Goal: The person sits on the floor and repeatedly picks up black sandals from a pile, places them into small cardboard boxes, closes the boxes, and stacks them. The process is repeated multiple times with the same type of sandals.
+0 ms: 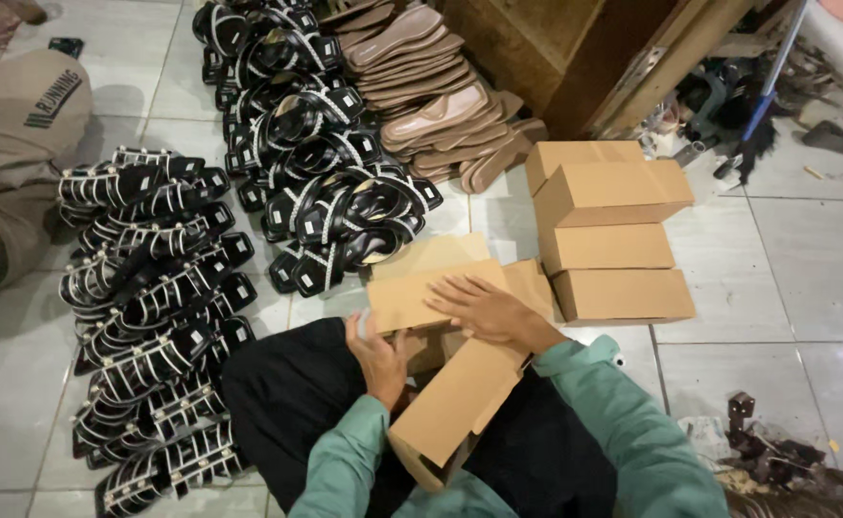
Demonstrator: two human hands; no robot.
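On the person's lap the half-folded box (436, 293) is gripped at its near-left edge by the left hand (379, 357) while the right hand (487, 305) presses flat, fingers spread, on its flap; four finished boxes (609, 230) sit stacked right, sandals (153, 307) lie unboxed left.

Black strappy sandals (153, 317) lie in rows on the tiled floor (805, 259), tan soles (421, 86) stacked behind

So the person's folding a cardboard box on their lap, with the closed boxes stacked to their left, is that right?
Not quite. The head view shows the closed boxes stacked to the person's right, not the left. The rest holds: both the left hand and the right hand are on a cardboard box on the lap.
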